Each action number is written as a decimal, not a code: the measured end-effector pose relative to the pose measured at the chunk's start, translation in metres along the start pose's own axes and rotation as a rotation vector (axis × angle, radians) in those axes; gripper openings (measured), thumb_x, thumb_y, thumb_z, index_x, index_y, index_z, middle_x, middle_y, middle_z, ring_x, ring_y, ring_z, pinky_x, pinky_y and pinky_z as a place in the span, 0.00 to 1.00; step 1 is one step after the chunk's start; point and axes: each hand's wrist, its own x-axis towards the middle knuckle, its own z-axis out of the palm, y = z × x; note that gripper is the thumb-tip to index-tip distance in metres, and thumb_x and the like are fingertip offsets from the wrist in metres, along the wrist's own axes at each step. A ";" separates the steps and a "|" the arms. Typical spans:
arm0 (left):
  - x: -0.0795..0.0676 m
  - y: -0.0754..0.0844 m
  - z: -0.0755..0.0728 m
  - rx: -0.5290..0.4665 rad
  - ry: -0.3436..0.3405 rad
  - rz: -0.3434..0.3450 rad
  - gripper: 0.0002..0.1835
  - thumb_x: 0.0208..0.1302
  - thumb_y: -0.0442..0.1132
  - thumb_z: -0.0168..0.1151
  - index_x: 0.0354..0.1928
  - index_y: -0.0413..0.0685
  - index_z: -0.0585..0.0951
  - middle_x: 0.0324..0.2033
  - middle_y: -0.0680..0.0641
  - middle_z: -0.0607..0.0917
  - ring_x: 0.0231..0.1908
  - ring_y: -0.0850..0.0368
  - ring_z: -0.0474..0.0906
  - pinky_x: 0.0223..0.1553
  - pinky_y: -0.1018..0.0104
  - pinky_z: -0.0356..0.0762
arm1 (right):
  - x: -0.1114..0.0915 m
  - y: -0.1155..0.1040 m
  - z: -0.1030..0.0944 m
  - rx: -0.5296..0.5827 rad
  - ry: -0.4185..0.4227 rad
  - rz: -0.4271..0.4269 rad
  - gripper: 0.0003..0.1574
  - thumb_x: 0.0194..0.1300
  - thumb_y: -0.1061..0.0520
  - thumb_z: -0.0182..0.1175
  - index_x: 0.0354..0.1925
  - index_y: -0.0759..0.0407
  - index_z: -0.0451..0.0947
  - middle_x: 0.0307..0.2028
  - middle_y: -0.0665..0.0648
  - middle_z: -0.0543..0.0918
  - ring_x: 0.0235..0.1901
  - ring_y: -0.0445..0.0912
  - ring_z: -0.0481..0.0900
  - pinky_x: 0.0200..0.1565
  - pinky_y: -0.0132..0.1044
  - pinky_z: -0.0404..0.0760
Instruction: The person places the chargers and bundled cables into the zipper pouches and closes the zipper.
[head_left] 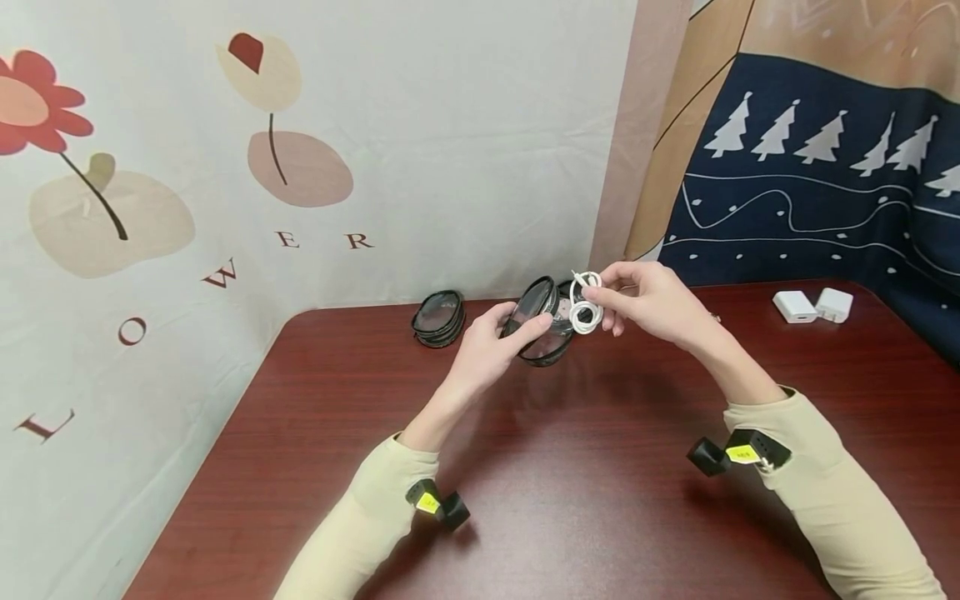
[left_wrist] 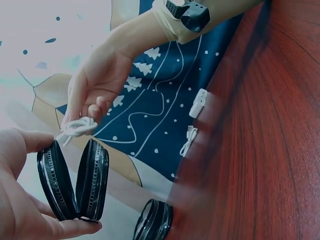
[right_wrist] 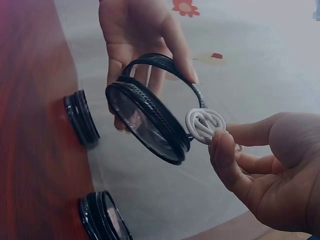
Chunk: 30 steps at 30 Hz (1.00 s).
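My left hand (head_left: 487, 343) holds a small round zip case (head_left: 546, 348) with clear faces and black zipped edging. The case is spread apart in a V, its hinge low in the left wrist view, the thumb at one rim and fingers underneath. Between the thumb and fingers of my right hand (head_left: 654, 300) is a coiled white cable (right_wrist: 205, 126). The coil hangs right beside the case's parted rim, and in the head view it overlaps the case's right side.
Similar zipped cases stand on the red-brown table (head_left: 360, 467): one at back left (head_left: 437, 318), another (right_wrist: 104, 217) behind the held case. Two white charger plugs (head_left: 795, 307) lie at back right. Another white cable (left_wrist: 188, 141) lies near them. Printed cloth (head_left: 465, 150) hangs behind.
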 end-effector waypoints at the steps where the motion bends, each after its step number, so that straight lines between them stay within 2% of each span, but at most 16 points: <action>1: -0.001 0.000 0.000 -0.004 -0.005 0.003 0.22 0.62 0.60 0.67 0.44 0.49 0.82 0.37 0.51 0.84 0.38 0.56 0.75 0.37 0.64 0.70 | 0.000 0.001 0.001 -0.002 -0.001 -0.001 0.14 0.70 0.54 0.65 0.43 0.65 0.80 0.23 0.59 0.83 0.23 0.48 0.82 0.32 0.35 0.80; 13: -0.005 0.005 0.002 -0.012 -0.021 0.036 0.21 0.63 0.59 0.66 0.42 0.49 0.81 0.32 0.52 0.83 0.34 0.59 0.75 0.35 0.65 0.71 | 0.002 0.000 0.011 -0.009 -0.010 -0.008 0.14 0.69 0.53 0.66 0.40 0.64 0.81 0.22 0.58 0.82 0.22 0.47 0.82 0.31 0.34 0.79; 22: -0.007 0.005 0.006 0.010 -0.010 0.025 0.26 0.62 0.59 0.67 0.52 0.48 0.81 0.37 0.52 0.85 0.39 0.60 0.79 0.40 0.64 0.75 | 0.004 0.004 0.016 0.012 0.001 -0.019 0.15 0.69 0.53 0.67 0.41 0.66 0.81 0.21 0.58 0.83 0.21 0.48 0.82 0.30 0.33 0.79; 30: -0.010 0.008 0.009 0.002 -0.003 0.031 0.28 0.62 0.59 0.66 0.54 0.46 0.79 0.39 0.51 0.85 0.40 0.59 0.79 0.42 0.64 0.75 | 0.004 0.005 0.019 0.002 0.000 0.022 0.14 0.70 0.53 0.65 0.40 0.66 0.81 0.21 0.58 0.84 0.21 0.47 0.83 0.31 0.32 0.77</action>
